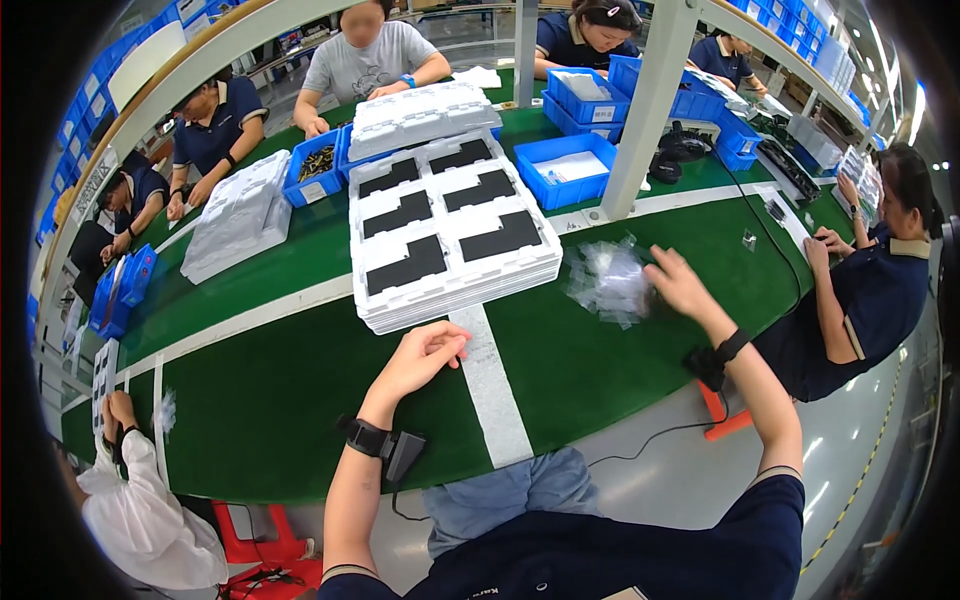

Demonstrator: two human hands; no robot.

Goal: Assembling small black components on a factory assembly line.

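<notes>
My left hand [425, 358] is at the near edge of a stack of white plastic trays [460, 290], its fingers curled in and nothing visible in them. The top tray holds several black L-shaped flat pieces [405, 262] in its pockets. My right hand [682, 284] is at the right edge of a loose pile of clear plastic film pieces [608, 282]. Its fingers are stretched out and apart, with no film seen in its grip. Both wrists wear black bands.
A grey-white post [650, 110] rises behind the film. Blue bins [565, 170] and a second white tray stack [425, 120] stand on the green table [270, 400]. A black cable [775, 240] crosses at the right. Several co-workers sit around the table.
</notes>
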